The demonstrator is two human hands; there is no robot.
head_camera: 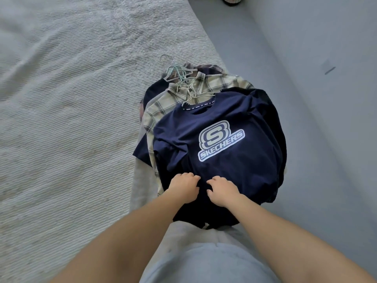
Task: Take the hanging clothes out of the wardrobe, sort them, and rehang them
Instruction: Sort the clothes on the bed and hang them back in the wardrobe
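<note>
A pile of clothes on hangers lies at the bed's right edge. On top is a navy T-shirt (220,152) with a white logo print. Under it lies a cream plaid shirt (163,111), with darker garments beneath. Several pale wire hangers (179,76) stick out at the pile's far end. My left hand (184,186) and my right hand (223,190) rest side by side on the T-shirt's lower part, fingers curled into the navy fabric. Whether they pinch it I cannot tell.
The bed (71,99), covered by a light ribbed blanket, fills the left side. A grey floor (316,99) runs along the right. A shoe (232,0) shows at the top edge. My own pale clothing (204,262) shows at the bottom.
</note>
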